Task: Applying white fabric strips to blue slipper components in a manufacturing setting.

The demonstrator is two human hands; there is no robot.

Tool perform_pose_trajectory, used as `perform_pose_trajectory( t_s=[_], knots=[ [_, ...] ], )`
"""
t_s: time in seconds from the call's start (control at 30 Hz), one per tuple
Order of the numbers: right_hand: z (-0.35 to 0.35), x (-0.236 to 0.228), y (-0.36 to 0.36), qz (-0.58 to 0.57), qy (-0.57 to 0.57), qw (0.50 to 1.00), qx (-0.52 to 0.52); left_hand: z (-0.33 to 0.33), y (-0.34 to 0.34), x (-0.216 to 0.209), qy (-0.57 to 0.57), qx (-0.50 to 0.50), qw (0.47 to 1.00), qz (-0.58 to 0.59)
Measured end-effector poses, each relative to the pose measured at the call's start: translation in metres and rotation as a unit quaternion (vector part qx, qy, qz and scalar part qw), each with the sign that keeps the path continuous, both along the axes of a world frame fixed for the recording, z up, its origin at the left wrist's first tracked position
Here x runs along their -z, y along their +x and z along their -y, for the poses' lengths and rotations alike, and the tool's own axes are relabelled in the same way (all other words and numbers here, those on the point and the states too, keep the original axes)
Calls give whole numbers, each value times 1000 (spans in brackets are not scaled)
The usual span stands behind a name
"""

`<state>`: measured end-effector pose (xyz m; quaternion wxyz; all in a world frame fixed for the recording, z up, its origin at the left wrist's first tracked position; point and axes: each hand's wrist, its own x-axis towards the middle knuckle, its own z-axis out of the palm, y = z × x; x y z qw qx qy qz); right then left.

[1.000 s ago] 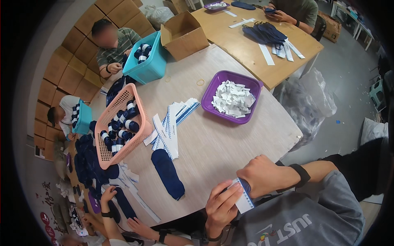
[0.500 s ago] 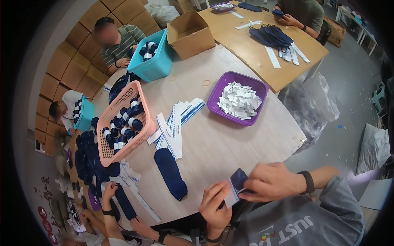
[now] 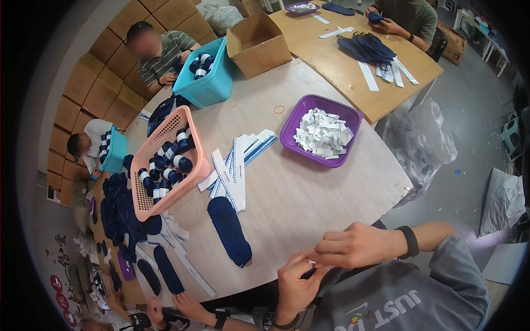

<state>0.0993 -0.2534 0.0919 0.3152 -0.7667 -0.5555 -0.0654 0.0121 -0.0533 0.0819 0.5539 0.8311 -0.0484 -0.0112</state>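
My left hand [image 3: 296, 282] is closed around a small navy cloth bundle [image 3: 308, 272], low at the right of centre. My right hand [image 3: 353, 246] is pressed against it from the other side, its fingertips pinched where a sliver of white shows. Both hands cover most of the bundle, so its wrap is hidden. On the table just left of my hands lies a long flat navy cloth piece [image 3: 229, 233] with rounded ends. Beyond it are fanned white paper strips [image 3: 236, 174] with blue markings.
A pink basket [image 3: 203, 160] of banded navy rolls stands at left. A purple tray [image 3: 287, 135] of small white papers sits farther right. A teal bin [image 3: 207, 94] and an open cardboard box [image 3: 259, 52] stand at the back. A neighbour's hands [image 3: 190, 307] rest at lower left.
My right hand has closed in on my left, covering the navy bundle and white band that showed before. The neighbour's hands have drawn back, uncovering a second narrow navy piece.
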Motion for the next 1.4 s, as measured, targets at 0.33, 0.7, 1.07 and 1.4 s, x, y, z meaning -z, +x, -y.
perform_pose_trajectory(
  t_s=[0.33,0.7,1.07,1.4],
  knots=[
    [5,2,-3,0,-82,996,-46,-6,0,7,-144,78,970,-181],
    [8,17,17,-390,80,905,-148,-6,-1,-14,-149,139,954,-222],
    [41,61,106,26,124,893,431,15,-17,-17,46,2,978,203],
    [46,-22,12,-314,55,947,-38,13,-22,5,37,-2,954,296]
  ],
)
